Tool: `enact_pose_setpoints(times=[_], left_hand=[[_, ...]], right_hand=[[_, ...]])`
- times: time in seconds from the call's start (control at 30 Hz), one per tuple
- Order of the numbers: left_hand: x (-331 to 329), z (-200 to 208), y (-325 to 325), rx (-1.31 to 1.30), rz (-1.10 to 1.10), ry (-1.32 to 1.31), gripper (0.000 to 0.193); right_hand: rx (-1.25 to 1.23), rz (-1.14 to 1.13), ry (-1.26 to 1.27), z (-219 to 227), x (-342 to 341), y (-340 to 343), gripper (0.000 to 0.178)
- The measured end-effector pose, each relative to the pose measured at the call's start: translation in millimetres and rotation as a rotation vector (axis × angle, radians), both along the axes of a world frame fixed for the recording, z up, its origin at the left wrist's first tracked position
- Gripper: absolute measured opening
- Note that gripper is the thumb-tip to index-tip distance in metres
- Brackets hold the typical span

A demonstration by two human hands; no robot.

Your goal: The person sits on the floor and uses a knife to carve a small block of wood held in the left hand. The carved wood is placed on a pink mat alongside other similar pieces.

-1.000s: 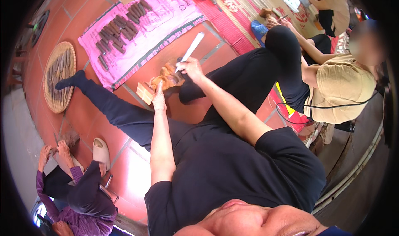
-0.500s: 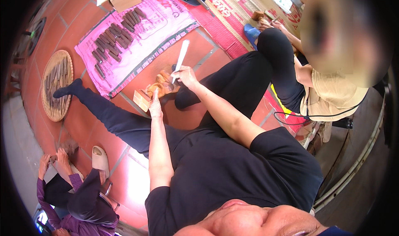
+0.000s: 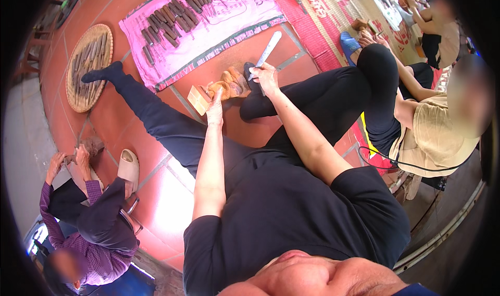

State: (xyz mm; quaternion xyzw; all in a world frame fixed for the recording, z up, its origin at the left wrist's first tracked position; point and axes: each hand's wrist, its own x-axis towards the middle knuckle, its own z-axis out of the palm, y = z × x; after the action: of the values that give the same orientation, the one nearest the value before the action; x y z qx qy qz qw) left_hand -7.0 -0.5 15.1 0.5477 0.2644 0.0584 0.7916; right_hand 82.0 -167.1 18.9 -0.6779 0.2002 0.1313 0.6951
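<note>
Between my legs, my left hand point(image 3: 214, 110) closes round a carved wooden figure point(image 3: 229, 90) with orange-brown, rounded forms. Its pale, squared base point(image 3: 199, 99) sticks out on the left of the hand. My right hand point(image 3: 266, 78) grips a long white tool point(image 3: 269, 48), slanted with its wide end up and away from me. The tool's lower end is at the hand, just right of the carving; its tip is hard to make out. My dark-socked foot point(image 3: 253, 90) lies beside the carving, close to the right hand.
Dark stick-like pieces point(image 3: 172, 20) lie in rows on a pink printed sack point(image 3: 135, 35). More fill a round woven tray point(image 3: 73, 95) near my outstretched left foot. A person in a tan shirt point(image 3: 432, 134) sits at right on a red mat point(image 3: 307, 41); another in purple checks point(image 3: 101, 254) works at lower left.
The view has shifted, so the scene sits further right and higher. Both hands keep their hold; the right hand and white tool stand slightly farther from the carving, and the tool leans more to the right.
</note>
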Motion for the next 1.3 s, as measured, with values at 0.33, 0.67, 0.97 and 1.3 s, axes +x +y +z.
enact_pose_setpoints(times=[0.33,0.67,0.97,1.3], left_hand=[[0.4,-6.8,-0.3,0.049,0.051,-0.01,0.054],[1.9,7.9,-6.0,0.028,0.054,-0.01,0.043],[1.5,-4.0,1.4,0.028,-0.011,0.017,0.053],[2.3,1.4,2.0,0.054,-0.01,0.025,0.05]], right_hand=[[0.048,-0.025,-0.035,-15.4,1.5,-3.1,0.01],[0.024,0.093,-0.006,-5.6,-2.6,5.3,0.01],[-0.127,0.349,-0.136,-0.8,-4.6,1.9,0.009],[0.01,0.253,-0.022,3.4,-1.3,3.3,0.01]])
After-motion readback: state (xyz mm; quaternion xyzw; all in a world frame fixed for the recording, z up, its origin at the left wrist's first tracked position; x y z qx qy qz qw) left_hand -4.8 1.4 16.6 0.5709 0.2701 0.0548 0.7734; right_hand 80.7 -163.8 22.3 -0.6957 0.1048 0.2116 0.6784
